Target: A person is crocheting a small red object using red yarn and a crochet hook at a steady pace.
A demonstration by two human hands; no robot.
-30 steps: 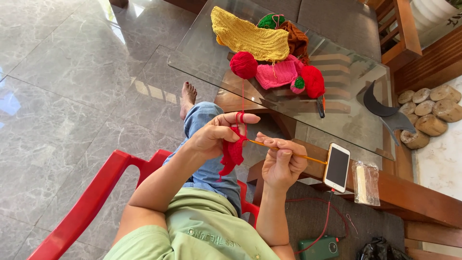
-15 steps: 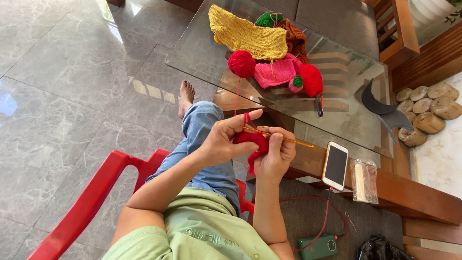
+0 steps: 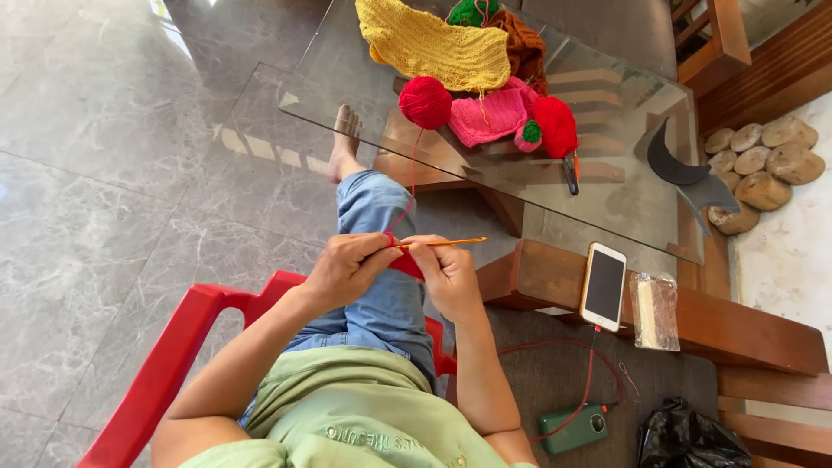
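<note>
Red yarn piece (image 3: pixel 406 264) sits over my knee, pinched in my left hand (image 3: pixel 347 270) to keep it tight. My right hand (image 3: pixel 449 276) grips the hook (image 3: pixel 446 243) to make loops.

A single view is given, taken from a camera worn on the head and aimed steeply down. The lap and both forearms are seen close at the near edge; the glass table (image 3: pixel 607 186) and marble floor (image 3: pixel 104 173) are taken in farther off. No second view is given.
</note>
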